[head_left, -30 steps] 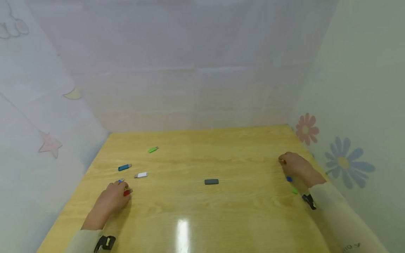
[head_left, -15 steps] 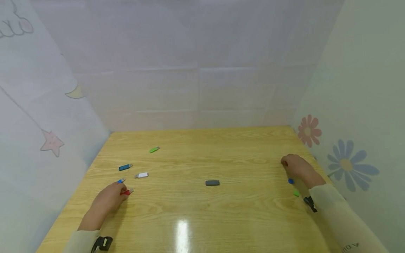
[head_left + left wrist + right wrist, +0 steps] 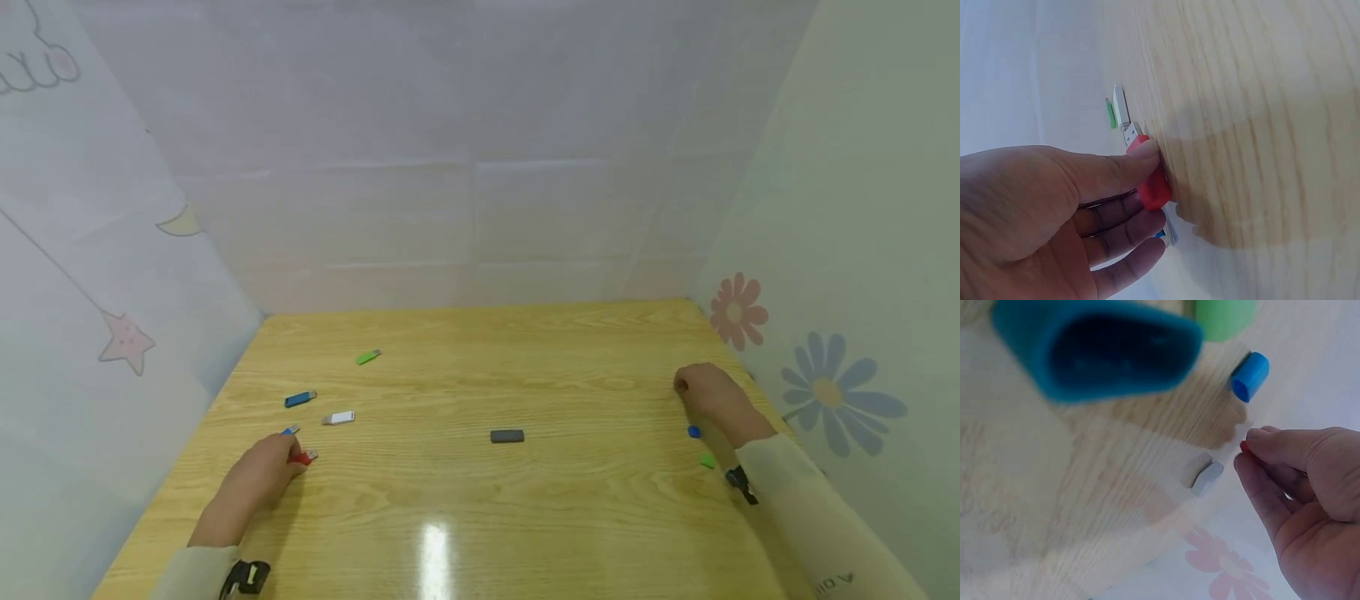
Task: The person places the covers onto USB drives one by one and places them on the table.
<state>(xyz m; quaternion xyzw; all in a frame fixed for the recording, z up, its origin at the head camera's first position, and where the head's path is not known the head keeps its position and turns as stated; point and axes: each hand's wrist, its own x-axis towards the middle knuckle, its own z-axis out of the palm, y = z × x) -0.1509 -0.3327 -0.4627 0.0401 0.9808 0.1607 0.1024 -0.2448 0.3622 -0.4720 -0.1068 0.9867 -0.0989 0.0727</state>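
Observation:
In the left wrist view, my left hand [image 3: 1041, 206] pinches a red USB flash drive [image 3: 1155, 184] between thumb and fingers, its metal plug pointing away. Close beside that hand in the head view lies a blue flash drive [image 3: 289, 430], partly covered by the fingers. My right hand [image 3: 711, 397] is at the right side of the table. Its thumb and fingertips pinch a small red cap [image 3: 1244, 446], of which only a sliver shows. A blue cap [image 3: 1250, 376] and a grey-white cap [image 3: 1208, 478] lie near these fingertips.
Farther left lie a white flash drive [image 3: 341, 417], a dark blue one [image 3: 300, 399] and a green one [image 3: 368, 357]. A grey flash drive [image 3: 507, 436] sits mid-table. A green cap [image 3: 707, 461] lies by my right wrist. Papered walls [image 3: 825, 208] border the table.
The view has shifted slightly. My left fingers have resettled on the red flash drive. My right hand has edged right, and the red cap at its fingertips is now hidden in the head view.

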